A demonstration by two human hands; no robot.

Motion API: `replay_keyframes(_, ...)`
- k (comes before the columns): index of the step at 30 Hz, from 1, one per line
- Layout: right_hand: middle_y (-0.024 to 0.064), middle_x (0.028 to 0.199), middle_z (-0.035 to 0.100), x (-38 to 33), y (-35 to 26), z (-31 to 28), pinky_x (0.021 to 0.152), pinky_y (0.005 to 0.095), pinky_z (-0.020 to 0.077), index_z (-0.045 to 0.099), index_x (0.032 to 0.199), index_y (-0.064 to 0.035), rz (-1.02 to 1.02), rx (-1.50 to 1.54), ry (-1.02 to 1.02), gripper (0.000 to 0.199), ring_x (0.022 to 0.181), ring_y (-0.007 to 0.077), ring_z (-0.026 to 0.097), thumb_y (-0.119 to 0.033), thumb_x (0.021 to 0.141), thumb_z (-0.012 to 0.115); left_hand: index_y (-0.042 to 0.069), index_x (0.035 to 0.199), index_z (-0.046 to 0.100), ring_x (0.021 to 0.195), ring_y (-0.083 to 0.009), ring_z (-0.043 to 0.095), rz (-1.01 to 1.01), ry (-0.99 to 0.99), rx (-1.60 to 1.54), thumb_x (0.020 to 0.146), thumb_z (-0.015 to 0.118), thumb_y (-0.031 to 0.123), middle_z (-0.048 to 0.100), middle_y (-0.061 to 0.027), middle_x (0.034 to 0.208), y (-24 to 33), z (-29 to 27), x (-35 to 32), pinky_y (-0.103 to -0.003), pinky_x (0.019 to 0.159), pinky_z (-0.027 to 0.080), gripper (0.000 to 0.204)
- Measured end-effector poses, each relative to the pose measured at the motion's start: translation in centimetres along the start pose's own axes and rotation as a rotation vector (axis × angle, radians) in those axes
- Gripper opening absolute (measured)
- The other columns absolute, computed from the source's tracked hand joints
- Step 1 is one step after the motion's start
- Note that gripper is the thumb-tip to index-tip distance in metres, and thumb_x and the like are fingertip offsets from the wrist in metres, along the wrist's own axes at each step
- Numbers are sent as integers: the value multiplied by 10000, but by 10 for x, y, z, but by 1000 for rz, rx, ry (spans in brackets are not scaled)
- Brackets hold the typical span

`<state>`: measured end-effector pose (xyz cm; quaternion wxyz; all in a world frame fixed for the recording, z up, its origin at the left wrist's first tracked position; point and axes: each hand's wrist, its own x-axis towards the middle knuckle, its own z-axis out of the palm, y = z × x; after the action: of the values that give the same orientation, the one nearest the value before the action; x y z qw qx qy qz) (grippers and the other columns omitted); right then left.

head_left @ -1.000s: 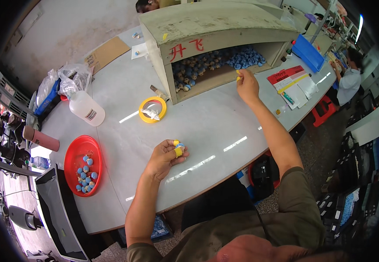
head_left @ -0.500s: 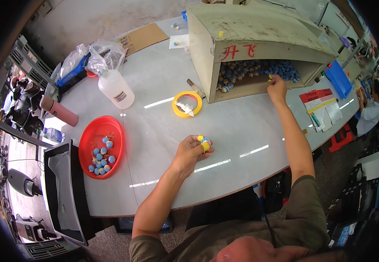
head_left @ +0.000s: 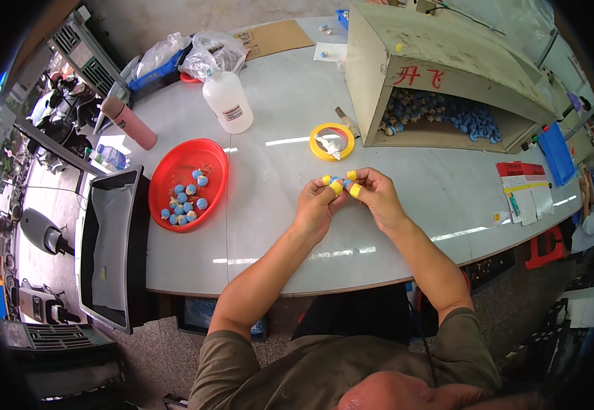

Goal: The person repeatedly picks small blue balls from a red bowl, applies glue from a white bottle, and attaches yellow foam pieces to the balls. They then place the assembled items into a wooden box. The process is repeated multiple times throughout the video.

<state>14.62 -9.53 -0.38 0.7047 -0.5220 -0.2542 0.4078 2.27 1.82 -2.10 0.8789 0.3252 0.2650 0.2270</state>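
Note:
My left hand (head_left: 315, 208) is closed in a pinch over the middle of the table, holding a small blue-and-white piece (head_left: 334, 180). Against it, my right hand (head_left: 382, 203) pinches a small blue piece (head_left: 347, 183). The two pieces meet or nearly meet; the fingers partly cover both. Yellow wrapping covers the thumb and forefinger tips of each hand. To the left, a red bowl (head_left: 223, 179) holds several round blue-and-cream pieces (head_left: 182, 198). The open-fronted beige box (head_left: 447, 41) at the far right contains blue-and-cream pieces (head_left: 406, 109) and a heap of blue ones (head_left: 476, 124).
Beyond my hands lies a yellow tape roll (head_left: 318, 152) with crumpled white material. A white plastic bottle (head_left: 227, 102) and a pink flask (head_left: 130, 124) stand farther left. The black bin (head_left: 137, 253) adjoins the table's left edge. Red-and-white papers (head_left: 521, 179) lie right, near a blue tray (head_left: 555, 154).
My right hand has come from the box opening to my left hand, bringing a small blue piece. Both hands now work together, and the view has shifted.

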Motion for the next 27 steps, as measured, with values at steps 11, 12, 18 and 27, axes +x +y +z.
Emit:
replay_keyframes(11, 56, 1016, 682, -2, 2, -12, 723, 272, 537, 642, 1017, -19, -345, -555, -98, 216, 865, 123, 649, 26, 841, 759, 26, 1157, 487, 964, -174, 687, -55, -24, 31, 991, 635, 35, 668, -110, 1112, 0, -7, 1, -304, 878, 607, 222)
replay_keyframes(12, 60, 1020, 687, -2, 1, -13, 731, 276, 542, 641, 1023, -20, -360, -542, -117, 225, 874, 133, 661, 32, 836, 756, 26, 1155, 489, 961, -172, 688, -62, -21, 43, 991, 637, 37, 669, -108, 1108, 2, -5, -1, -303, 875, 610, 221)
replay_keyframes(18, 94, 1057, 703, -8, -5, -9, 758, 319, 559, 625, 1056, -22, -428, -704, -73, 290, 912, 192, 696, 65, 803, 736, 27, 1158, 493, 953, -170, 694, -69, -3, 64, 998, 657, 69, 666, -104, 1099, 1, -3, 0, -324, 883, 614, 233)
replay_keyframes(27, 103, 1059, 683, -5, 6, -4, 754, 317, 566, 611, 1075, -18, -509, -657, 35, 309, 896, 204, 696, 75, 808, 736, 22, 1173, 494, 987, -188, 695, -28, -8, 75, 1030, 626, 117, 646, -110, 1124, -1, 2, -3, -337, 918, 606, 217)
